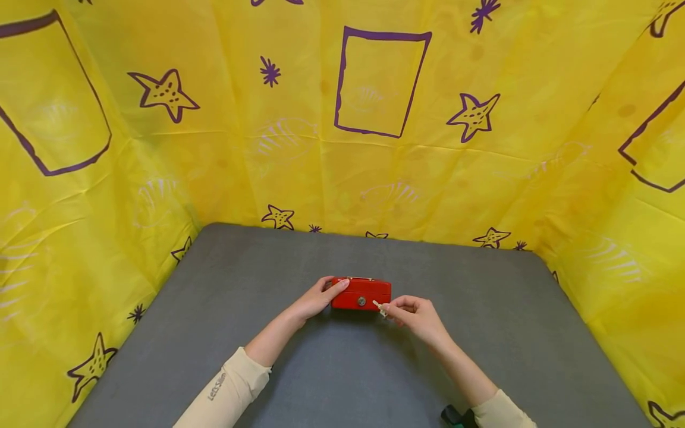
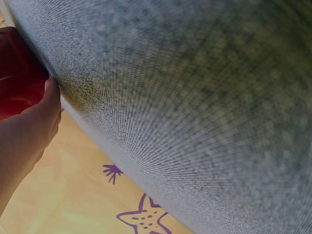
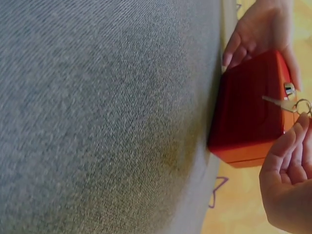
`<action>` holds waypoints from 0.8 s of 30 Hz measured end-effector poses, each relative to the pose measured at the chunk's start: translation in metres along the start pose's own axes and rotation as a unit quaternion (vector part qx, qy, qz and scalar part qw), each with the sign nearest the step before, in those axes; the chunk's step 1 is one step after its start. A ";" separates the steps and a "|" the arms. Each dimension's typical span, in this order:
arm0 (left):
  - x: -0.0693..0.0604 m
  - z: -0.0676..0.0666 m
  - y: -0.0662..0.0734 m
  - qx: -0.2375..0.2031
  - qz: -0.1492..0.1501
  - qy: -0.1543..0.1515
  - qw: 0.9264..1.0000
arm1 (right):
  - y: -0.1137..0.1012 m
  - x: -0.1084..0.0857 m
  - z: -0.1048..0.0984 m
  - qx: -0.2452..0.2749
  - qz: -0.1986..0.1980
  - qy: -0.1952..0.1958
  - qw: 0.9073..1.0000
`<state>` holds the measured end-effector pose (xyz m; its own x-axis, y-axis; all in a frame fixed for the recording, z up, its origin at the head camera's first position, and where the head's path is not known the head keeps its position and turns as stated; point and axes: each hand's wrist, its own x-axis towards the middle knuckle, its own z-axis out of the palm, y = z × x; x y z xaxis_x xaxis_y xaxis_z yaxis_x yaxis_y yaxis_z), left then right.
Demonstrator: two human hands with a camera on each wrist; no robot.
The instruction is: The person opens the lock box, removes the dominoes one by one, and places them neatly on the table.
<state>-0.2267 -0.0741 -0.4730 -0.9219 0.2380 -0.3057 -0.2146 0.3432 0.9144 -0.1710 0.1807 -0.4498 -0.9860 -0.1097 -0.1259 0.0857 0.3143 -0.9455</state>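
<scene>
A small red cash box stands on the grey table, its round metal lock on the side nearest me and a thin handle on its lid. My left hand grips the box's left end, thumb along the lid and front. In the right wrist view, fingers of that hand reach around the end of the red box. My right hand pinches a key on a small metal ring. The key's tip points at the front of the box, just right of the lock and apart from it.
The grey tabletop spreads around the box. Yellow cloth with purple starfish drawings hangs behind and on both sides. A dark object with some green shows beside the right sleeve at the bottom edge.
</scene>
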 end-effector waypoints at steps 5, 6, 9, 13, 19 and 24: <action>0.001 0.001 0.000 0.001 0.001 0.002 1.000 | -0.001 0.001 0.005 -0.011 0.005 0.022 1.000; 0.001 0.001 0.000 0.002 0.001 0.002 1.000 | -0.002 0.001 0.006 -0.014 0.005 0.026 1.000; 0.003 0.001 -0.001 0.003 0.002 0.002 1.000 | -0.003 0.000 0.008 -0.021 0.004 0.034 0.999; 0.004 0.001 -0.002 0.001 0.005 0.001 1.000 | -0.005 0.000 0.011 -0.026 0.000 0.035 0.999; 0.003 0.001 -0.002 0.003 0.001 0.001 1.000 | -0.008 0.001 0.014 -0.030 -0.009 0.030 0.999; 0.003 0.001 -0.001 0.003 -0.001 0.000 1.000 | -0.016 -0.001 0.018 -0.032 -0.010 0.026 0.999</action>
<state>-0.2287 -0.0734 -0.4754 -0.9218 0.2370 -0.3068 -0.2140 0.3487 0.9125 -0.1689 0.1592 -0.4395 -0.9936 -0.0679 -0.0904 0.0588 0.3725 -0.9262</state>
